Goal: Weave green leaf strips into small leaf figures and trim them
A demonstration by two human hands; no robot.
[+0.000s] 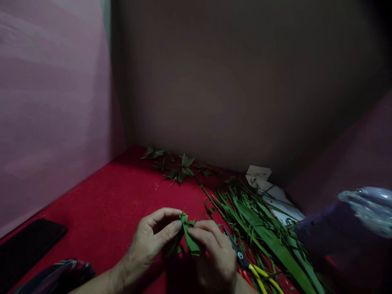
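Note:
My left hand point(159, 230) pinches the top of a small bundle of folded green leaf strips point(190, 240) between thumb and fingers. On the other side, my right hand point(214, 249) has its thumb and fingertips closed on the right edge of the same leaf strips. The piece is held up a little above the red cloth point(128, 204). Just right of my right hand lie scissors point(240, 256) with dark blades and yellow handles, partly hidden by the hand. Something red shows beside the handles.
A heap of long green leaves point(263, 228) spreads on the right. Lobed leaves point(180, 167) lie at the back. White papers point(280, 200) rest behind the heap, near a purple item with clear plastic point(367, 208). A black flat object point(33, 241) lies at left. Pink point(55, 102) and dark walls point(214, 81) enclose the surface.

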